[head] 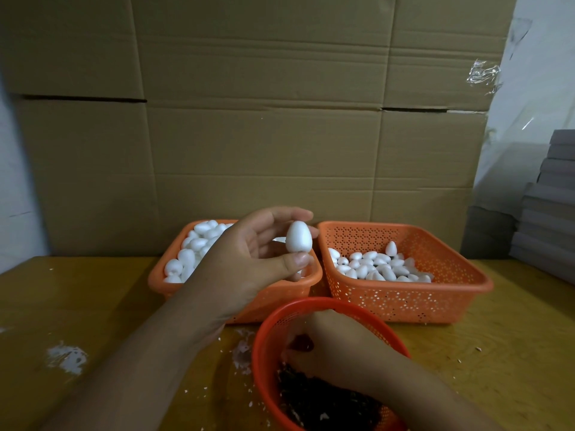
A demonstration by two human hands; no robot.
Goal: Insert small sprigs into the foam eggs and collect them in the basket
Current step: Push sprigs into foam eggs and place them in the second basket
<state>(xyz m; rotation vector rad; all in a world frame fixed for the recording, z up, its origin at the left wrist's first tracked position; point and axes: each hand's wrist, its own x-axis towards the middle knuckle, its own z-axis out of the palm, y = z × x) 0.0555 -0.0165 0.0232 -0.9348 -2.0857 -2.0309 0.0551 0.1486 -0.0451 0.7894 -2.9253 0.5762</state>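
The left hand point(249, 256) is raised with its fingers curled, pinching one white foam egg point(298, 237) upright between thumb and fingertips, while the right hand point(334, 346) reaches down into the round red basket point(264, 337) just below the left, its fingers bent over the dark sprigs point(323, 399); whether it has hold of any cannot be told. Directly behind the left hand sits an orange basket point(161, 275) heaped with plain eggs point(199, 241), and beyond the right hand a second orange basket point(404, 300) holds a thinner layer of eggs point(373, 265), all on a yellowish wooden table point(93, 306) backed by cardboard boxes point(264, 119).
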